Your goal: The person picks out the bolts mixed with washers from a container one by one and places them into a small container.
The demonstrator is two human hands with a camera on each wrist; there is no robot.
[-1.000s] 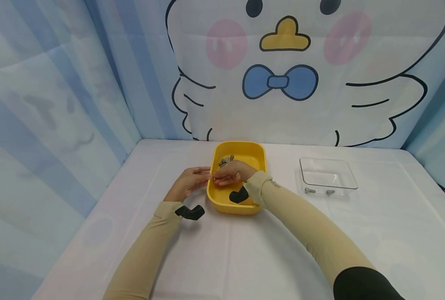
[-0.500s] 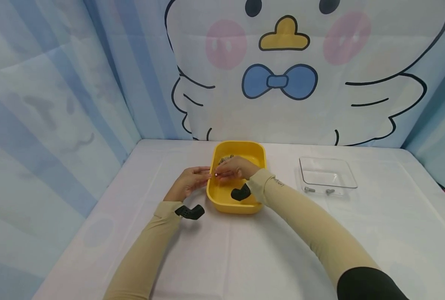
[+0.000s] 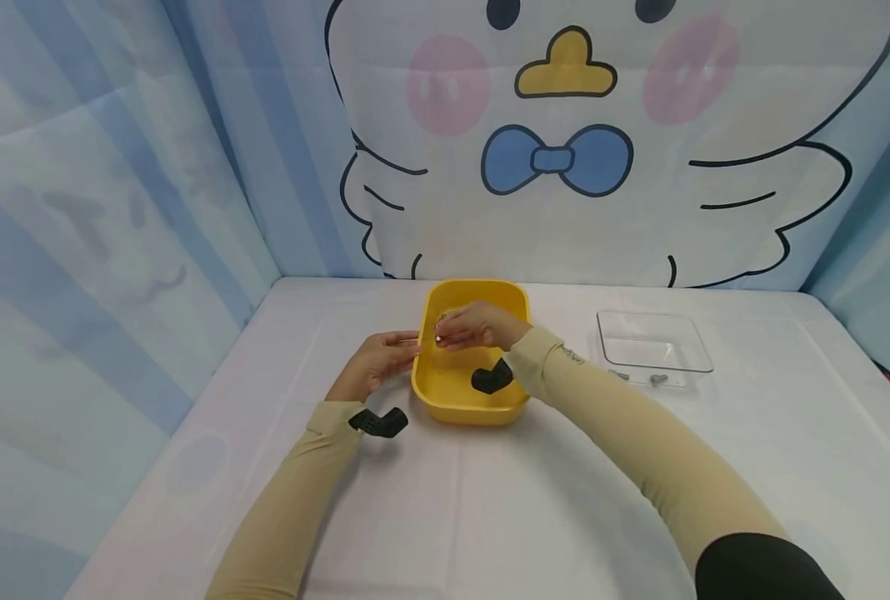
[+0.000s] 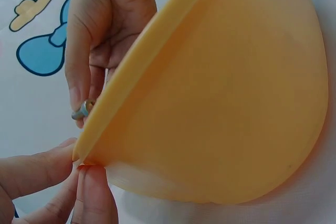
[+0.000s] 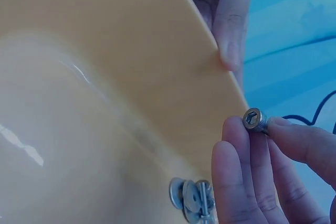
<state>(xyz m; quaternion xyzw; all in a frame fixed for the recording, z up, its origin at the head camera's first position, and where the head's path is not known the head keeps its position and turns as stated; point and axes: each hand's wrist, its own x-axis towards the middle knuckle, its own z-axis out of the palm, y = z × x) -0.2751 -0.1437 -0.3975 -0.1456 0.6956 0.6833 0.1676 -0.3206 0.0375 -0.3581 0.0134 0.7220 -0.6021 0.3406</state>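
Note:
A yellow plastic tray (image 3: 471, 400) stands on the table. My left hand (image 3: 376, 360) holds its left rim between thumb and fingers, as the left wrist view shows from outside. Over the tray's inside, my right hand (image 3: 484, 327) pinches a socket head screw (image 5: 255, 119) between thumb and fingertips. Its hexagonal recess faces the camera in the right wrist view, while the shank is mostly hidden by the fingers. Several washers (image 5: 192, 195) and a bolt (image 5: 205, 199) lie in a small pile inside the tray, below that hand.
To the right stands a clear rectangular box (image 3: 662, 370), with two metal screws (image 3: 658, 380) seen at its near side. A white cloth (image 3: 445, 508) covers the table. Printed curtains (image 3: 550, 225) hang behind and at both sides.
My right hand has drawn back to the right and slightly up from the tray's left rim, keeping the screw in its pinch. My left hand stays at the rim.

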